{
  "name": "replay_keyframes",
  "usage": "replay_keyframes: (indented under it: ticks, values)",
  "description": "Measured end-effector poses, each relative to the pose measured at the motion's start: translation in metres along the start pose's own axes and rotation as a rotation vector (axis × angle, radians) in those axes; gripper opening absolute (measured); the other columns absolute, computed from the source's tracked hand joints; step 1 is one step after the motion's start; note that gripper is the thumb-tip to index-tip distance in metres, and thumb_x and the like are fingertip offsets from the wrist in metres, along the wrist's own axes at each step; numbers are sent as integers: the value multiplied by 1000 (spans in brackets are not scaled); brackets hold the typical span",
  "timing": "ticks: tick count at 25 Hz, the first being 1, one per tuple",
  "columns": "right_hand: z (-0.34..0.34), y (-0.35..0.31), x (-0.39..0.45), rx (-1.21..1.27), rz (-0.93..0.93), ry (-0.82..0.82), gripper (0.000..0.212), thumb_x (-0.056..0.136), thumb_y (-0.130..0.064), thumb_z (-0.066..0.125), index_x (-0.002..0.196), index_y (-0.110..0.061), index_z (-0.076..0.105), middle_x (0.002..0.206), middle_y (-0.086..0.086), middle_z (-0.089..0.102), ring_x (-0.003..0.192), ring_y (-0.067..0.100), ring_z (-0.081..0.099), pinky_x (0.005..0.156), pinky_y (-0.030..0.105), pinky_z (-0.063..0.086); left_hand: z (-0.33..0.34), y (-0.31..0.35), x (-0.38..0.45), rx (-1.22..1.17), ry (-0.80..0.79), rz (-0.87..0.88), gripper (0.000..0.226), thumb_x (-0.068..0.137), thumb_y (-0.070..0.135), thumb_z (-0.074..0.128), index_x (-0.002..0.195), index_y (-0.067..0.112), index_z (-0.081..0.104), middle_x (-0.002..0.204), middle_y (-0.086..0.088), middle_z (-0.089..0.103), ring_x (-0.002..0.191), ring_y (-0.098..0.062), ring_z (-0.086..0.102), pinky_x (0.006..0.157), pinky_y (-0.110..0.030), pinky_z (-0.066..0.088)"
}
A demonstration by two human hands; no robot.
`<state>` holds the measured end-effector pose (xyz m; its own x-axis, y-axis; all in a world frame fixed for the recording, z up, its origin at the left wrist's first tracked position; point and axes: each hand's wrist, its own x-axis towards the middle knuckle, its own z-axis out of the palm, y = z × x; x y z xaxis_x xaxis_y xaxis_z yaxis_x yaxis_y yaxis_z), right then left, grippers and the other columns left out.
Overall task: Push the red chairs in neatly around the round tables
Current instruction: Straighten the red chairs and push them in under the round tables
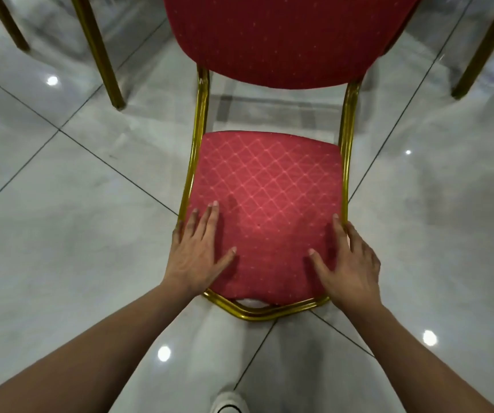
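Observation:
A red chair [269, 186] with a gold metal frame stands right in front of me on the tiled floor, its padded backrest [281, 37] at the far side. My left hand [198, 254] lies on the seat's front left corner, thumb on the cushion and outer fingers over the left frame rail. At the front right corner sits my right hand [350, 263], thumb on the cushion, fingers curled along the right rail. No round table is in view.
Gold legs of other chairs stand at the upper left [100, 52] and upper right [484, 52]. The floor [61, 234] is glossy grey tile. My light trouser leg and white shoe [229, 402] are below the seat's front edge.

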<state>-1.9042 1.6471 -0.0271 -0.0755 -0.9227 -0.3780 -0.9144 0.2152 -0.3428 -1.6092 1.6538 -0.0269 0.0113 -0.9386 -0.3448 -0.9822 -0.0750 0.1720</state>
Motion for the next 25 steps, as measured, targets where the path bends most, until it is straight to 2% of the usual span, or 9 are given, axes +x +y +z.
replay_keyframes:
  ticks: [2,4,6,8,10,12,15,21,25]
  values:
    - [16,5,8,-8,57,-18,93,88,-82,39,156,-50,-17,168,10,12,149,38,26,120,57,20,8,-16,15,46,-33,-45,99,83,88,15,157,31,-19,169,2,-7,156,-28,-6,122,-61,7]
    - [28,7,15,2,104,-53,95,83,-88,36,152,-55,-20,161,18,22,142,43,35,115,59,31,15,-29,23,55,-81,-82,99,77,94,16,156,42,-17,166,0,-23,154,-34,-12,121,-65,8]
    - [35,9,17,86,139,-91,96,78,-89,39,147,-64,-23,145,21,32,131,47,44,108,61,43,21,-35,23,-61,-125,-119,98,73,94,32,151,57,-14,163,-2,-31,153,-42,-7,119,-67,18]
    - [37,10,18,195,158,-109,97,76,-87,48,142,-71,-21,135,20,35,123,50,50,104,61,48,24,-38,22,-213,-131,-124,100,69,90,46,149,64,-9,162,0,-33,152,-46,2,117,-64,27]
    - [35,10,19,288,178,-140,99,74,-83,55,139,-75,-20,130,17,35,120,51,53,102,60,50,22,-44,22,-346,-127,-158,101,67,86,55,148,67,-2,163,-1,-27,151,-46,13,117,-58,31]
    - [32,9,19,337,195,-154,101,74,-80,59,137,-77,-19,123,12,33,119,50,54,101,59,51,18,-49,24,-409,-167,-167,103,66,82,63,144,71,-3,164,-8,-7,145,-46,28,114,-55,39]
    - [31,7,16,293,177,-148,100,74,-83,56,137,-76,-21,114,7,28,117,51,54,100,60,51,11,-54,23,-404,-233,-136,109,61,83,66,139,75,-11,151,-10,17,135,-43,40,108,-53,46]
    - [8,-1,-20,144,163,-107,92,79,-89,38,140,-69,-27,122,20,37,113,52,53,98,64,48,-26,-43,-16,-365,-302,-159,112,59,84,62,141,73,-14,146,-10,19,134,-42,40,105,-55,48]
    - [-47,-19,-69,126,174,-165,90,80,-89,37,139,-70,-28,124,22,38,115,53,51,101,63,47,-85,-29,-64,-382,-344,-218,111,69,71,72,147,67,-7,157,-6,5,142,-43,30,109,-56,45]
